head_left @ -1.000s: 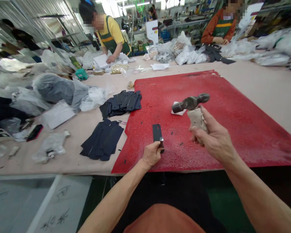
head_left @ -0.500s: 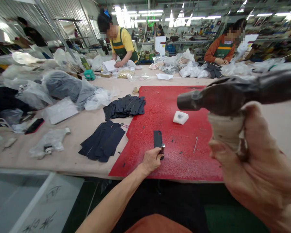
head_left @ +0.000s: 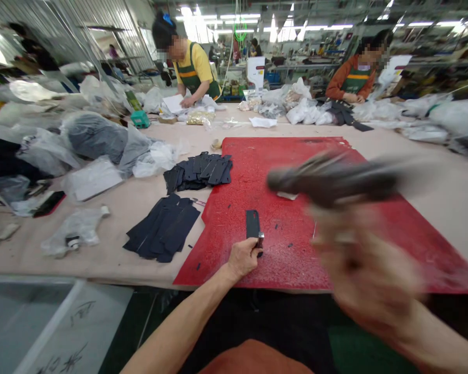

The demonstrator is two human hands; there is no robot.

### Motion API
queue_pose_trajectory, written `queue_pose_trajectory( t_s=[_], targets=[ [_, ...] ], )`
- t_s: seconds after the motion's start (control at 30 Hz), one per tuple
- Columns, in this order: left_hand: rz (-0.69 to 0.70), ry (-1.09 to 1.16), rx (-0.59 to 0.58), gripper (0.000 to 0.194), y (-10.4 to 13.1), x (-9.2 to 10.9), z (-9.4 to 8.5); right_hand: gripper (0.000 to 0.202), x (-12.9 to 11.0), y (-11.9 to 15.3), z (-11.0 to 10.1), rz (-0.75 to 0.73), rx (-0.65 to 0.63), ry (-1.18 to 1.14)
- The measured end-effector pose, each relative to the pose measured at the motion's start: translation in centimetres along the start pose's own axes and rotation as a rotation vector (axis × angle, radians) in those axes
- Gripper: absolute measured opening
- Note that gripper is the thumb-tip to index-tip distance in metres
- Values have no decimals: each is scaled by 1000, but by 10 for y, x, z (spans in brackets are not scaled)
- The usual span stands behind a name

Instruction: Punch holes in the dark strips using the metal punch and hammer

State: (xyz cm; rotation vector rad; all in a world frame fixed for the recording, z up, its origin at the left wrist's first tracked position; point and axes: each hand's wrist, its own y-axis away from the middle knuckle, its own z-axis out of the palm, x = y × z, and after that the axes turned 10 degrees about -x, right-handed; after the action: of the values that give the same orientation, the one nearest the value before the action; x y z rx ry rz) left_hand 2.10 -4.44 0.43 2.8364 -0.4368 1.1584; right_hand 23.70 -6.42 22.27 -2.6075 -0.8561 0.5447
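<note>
My left hand [head_left: 242,258] rests on the red mat [head_left: 265,166], its fingers closed round a small metal punch [head_left: 261,237]. The punch stands upright at the lower end of a dark strip of material [head_left: 252,223], which has a slot near its far end. My right hand [head_left: 368,270], smeared by motion, grips a hammer [head_left: 331,182] raised over the mat, to the right of the punch. Partly hidden behind the hammer head is a white block [head_left: 287,196]. Of a thin metal pin [head_left: 315,228], only a part shows beside my right hand.
Left of the mat lie two piles of dark strips, a nearer one [head_left: 161,228] and a farther one [head_left: 198,171]. Plastic-wrapped bundles [head_left: 97,137] crowd the table's left side. Across the table two co-workers [head_left: 195,67] handle materials. Small dark scraps dot the mat.
The hammer and my right hand have come down and to the left, now blurred and covering most of the white block. My left hand and the punch stay in place.
</note>
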Motion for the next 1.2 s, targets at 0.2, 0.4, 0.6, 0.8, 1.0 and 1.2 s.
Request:
queue_pose_trajectory(
  t_s=[0.2,0.4,0.6,0.8,1.0,1.2],
  targets=[
    [-15,36,7,9,1,1,-3,51,30,15,22,130,-401,-101],
    [-21,112,16,10,0,-1,-2,58,80,12,102,518,-403,-478],
    [-3,223,44,18,2,-7,2,54,75,9,172,341,-355,43],
    [15,297,43,17,3,-9,-1,43,55,5,203,-28,-557,-194],
    [-319,391,420,24,-1,-16,-16,36,59,9,222,39,-514,-291],
    [-306,336,360,23,18,-31,-43,50,68,8,231,189,-374,-446]
  ],
)
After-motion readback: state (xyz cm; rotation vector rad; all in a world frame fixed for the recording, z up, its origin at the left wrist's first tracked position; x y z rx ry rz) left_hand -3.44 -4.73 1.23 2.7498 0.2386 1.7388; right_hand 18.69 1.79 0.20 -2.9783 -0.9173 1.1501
